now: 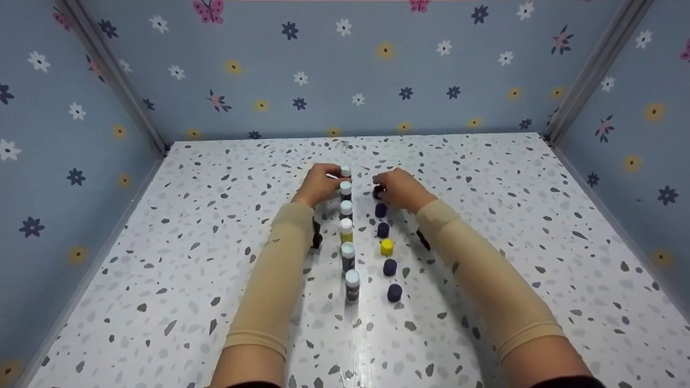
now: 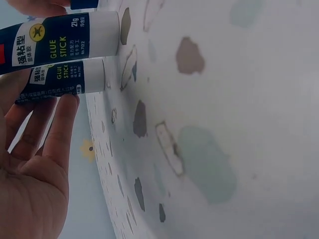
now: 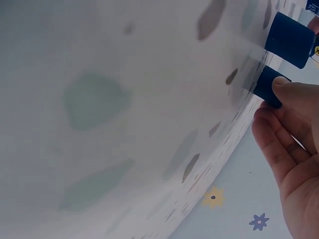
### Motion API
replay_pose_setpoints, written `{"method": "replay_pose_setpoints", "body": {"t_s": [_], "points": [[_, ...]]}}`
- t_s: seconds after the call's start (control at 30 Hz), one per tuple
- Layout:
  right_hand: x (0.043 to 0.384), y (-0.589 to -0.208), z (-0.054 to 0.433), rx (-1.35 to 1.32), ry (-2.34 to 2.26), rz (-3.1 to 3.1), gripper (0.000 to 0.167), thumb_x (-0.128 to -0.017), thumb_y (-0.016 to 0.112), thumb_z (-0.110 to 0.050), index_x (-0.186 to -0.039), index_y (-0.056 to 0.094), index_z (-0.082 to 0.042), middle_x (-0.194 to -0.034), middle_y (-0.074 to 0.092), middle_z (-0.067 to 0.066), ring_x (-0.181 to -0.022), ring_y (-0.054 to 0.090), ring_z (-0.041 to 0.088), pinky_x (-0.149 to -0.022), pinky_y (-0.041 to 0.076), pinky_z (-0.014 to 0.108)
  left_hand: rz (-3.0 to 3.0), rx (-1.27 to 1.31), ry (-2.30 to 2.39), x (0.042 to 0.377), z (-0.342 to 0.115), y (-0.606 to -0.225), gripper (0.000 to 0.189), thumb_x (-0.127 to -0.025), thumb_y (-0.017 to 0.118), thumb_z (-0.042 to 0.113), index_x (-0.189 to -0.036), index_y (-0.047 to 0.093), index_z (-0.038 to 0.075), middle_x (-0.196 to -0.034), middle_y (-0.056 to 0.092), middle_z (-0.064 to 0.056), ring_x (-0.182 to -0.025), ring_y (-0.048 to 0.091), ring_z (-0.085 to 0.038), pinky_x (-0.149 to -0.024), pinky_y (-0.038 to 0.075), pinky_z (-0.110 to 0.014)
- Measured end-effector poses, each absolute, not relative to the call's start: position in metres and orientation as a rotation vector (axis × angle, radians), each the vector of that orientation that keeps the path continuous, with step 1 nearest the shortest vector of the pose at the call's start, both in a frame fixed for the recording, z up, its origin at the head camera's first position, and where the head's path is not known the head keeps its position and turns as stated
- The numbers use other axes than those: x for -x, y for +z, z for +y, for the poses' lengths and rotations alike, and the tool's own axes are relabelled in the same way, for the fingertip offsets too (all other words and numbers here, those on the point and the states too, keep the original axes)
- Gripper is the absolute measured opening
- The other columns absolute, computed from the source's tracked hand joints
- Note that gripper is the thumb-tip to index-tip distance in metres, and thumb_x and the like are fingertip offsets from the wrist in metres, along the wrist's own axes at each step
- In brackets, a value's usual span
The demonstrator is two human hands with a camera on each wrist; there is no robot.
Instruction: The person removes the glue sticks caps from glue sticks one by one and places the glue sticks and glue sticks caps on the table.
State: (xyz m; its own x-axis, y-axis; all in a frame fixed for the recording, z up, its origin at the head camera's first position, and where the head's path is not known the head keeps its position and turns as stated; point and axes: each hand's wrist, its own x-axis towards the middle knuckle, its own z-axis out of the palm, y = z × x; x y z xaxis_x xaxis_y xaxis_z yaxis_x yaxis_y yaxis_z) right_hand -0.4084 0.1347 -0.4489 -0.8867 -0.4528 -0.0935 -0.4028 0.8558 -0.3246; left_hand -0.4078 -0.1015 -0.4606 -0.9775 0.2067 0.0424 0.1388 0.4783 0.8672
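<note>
My left hand (image 1: pixel 320 184) grips the farthest glue stick (image 1: pixel 345 171) in an upright row. In the left wrist view, its fingers (image 2: pixel 61 127) curl against that glue stick's dark blue label (image 2: pixel 60 82), beside a nearer glue stick (image 2: pixel 60 40). To the right, my right hand (image 1: pixel 401 189) pinches the farthest cap (image 1: pixel 378 192) of a second row. Close up in the right wrist view, the thumb lies on this dark blue cap (image 3: pixel 267 85), which stands at the table surface. Another blue cap (image 3: pixel 290 41) is next to it.
Several uncapped-looking glue sticks with white tops line up toward me, one with a yellow body (image 1: pixel 346 231). Parallel to them run dark caps (image 1: pixel 394 292) and one yellow cap (image 1: pixel 386 247). Flower-patterned walls (image 1: pixel 345 70) enclose the speckled table (image 1: pixel 188 242).
</note>
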Motion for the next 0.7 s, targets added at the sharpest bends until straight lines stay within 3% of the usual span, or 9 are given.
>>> {"method": "replay_pose_setpoints", "body": {"t_s": [0.57,0.7], "points": [[0.4079,-0.4458,0.1294,0.739,-0.348,2.879,0.019,-0.104,0.066,-0.004,-0.120,0.076,-0.002,-0.117,0.077,0.017,-0.109,0.071,0.033,-0.101,0.057,0.048,2.638,-0.333,1.542,0.4049,-0.1042,-0.4583,0.025,-0.105,0.071,0.012,-0.126,0.077,0.000,-0.129,0.075,-0.019,-0.120,0.070,-0.032,-0.103,0.058,-0.044],[0.4082,-0.4455,0.1282,0.675,-0.360,2.872,0.031,-0.105,0.068,-0.008,-0.136,0.071,-0.002,-0.131,0.075,0.019,-0.122,0.069,0.036,-0.111,0.054,0.049,2.639,-0.337,1.533,0.4042,-0.1048,-0.4571,0.025,-0.105,0.070,0.011,-0.127,0.076,0.000,-0.130,0.075,-0.020,-0.121,0.070,-0.032,-0.104,0.058,-0.044]]}}
